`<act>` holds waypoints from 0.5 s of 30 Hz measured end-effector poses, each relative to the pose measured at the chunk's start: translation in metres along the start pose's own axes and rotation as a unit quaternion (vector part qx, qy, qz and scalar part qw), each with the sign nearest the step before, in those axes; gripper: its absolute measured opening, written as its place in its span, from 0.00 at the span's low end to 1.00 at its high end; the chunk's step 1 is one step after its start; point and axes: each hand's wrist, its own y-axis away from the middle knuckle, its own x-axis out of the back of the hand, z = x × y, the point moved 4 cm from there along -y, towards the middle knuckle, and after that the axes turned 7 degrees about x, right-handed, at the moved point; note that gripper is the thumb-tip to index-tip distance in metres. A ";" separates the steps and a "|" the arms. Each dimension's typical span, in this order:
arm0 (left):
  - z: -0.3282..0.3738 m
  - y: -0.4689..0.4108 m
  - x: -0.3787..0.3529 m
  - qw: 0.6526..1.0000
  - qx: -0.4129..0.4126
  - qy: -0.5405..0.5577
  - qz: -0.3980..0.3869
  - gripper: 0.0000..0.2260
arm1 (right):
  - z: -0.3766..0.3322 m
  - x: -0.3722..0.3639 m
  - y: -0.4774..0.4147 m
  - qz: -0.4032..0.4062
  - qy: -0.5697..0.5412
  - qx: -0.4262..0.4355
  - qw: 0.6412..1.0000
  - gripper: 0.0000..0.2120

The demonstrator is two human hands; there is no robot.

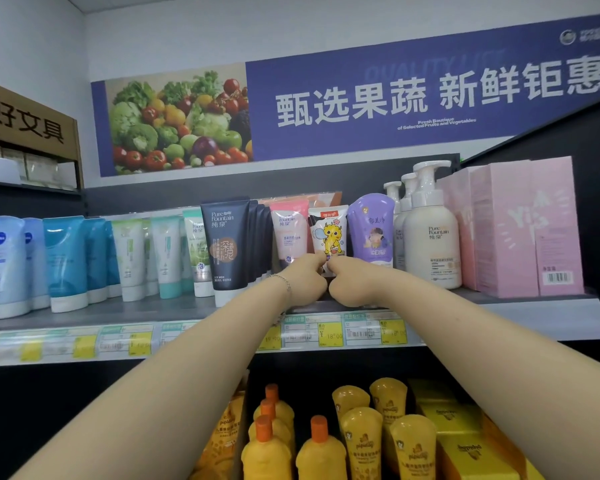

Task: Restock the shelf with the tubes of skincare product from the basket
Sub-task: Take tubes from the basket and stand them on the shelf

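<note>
Forearms [174,386] extended, left hand [307,280] and right hand [349,284] pinch the cartoon tube [329,226] low down.

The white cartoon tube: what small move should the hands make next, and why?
Probably ease both hands off it. The left hand and right hand hold the base of the white cartoon tube, which already stands upright between the pink tube and the purple tube.
</note>
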 end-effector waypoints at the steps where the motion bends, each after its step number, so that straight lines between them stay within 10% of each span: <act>1: 0.000 0.000 0.000 1.000 0.002 -0.002 0.000 0.19 | -0.001 0.000 0.000 -0.001 0.002 0.001 1.000 0.20; 15: 0.002 0.005 -0.001 1.000 0.015 -0.020 0.017 0.17 | 0.002 -0.005 -0.009 0.011 0.019 -0.006 1.000 0.17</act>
